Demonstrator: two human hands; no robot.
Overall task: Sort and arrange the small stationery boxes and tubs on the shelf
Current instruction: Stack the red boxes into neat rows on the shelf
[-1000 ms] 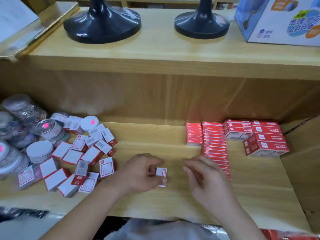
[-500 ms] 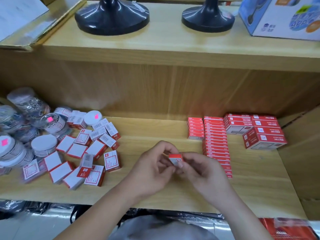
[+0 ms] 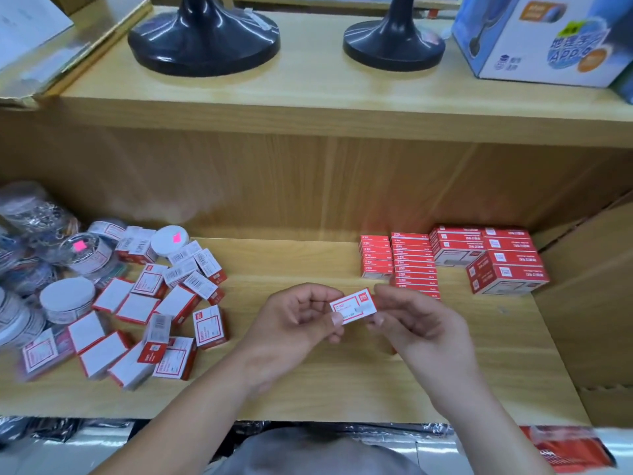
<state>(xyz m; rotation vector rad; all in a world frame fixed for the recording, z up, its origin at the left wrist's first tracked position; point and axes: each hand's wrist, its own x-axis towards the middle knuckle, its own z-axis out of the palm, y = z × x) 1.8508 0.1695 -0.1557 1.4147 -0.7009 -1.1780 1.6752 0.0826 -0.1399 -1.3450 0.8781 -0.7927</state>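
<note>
While pinched at both ends, small box (image 3: 352, 306): hangs clear above the shelf board, white label face up, red band along the far edge, long side tilted up toward 2 o'clock.
Left hand (image 3: 294, 323): curls fingers and thumb round the box's 9 o'clock end, thumb tip on the label face.
Right hand (image 3: 421, 323): clamps the 3 o'clock end between thumb and fingertips.
Hands together: almost meet across the box, both closed on it.
Shelf (image 3: 342, 382): light wood, bare beneath the hands.
Loose boxes (image 3: 161, 310): lie jumbled at 9 o'clock of the held box, well apart from it; some label up, some plain white, some barcode up, several overlapping.
Tubs (image 3: 68, 299): crowd the 9 to 10 o'clock end, touching the loose boxes; round, white lids, two with pink stickers; those furthest left too blurred to tell.
Red box rows (image 3: 414, 265): stand in tidy stacks at 1 o'clock, near the right fingertips.
Larger red boxes (image 3: 503, 262): stacked at 2 o'clock, just beside the rows.
Upper shelf (image 3: 325, 97): runs across 12 o'clock, carries two black round bases (image 3: 203, 39) and a blue carton (image 3: 548, 39) toward 1 o'clock.
</note>
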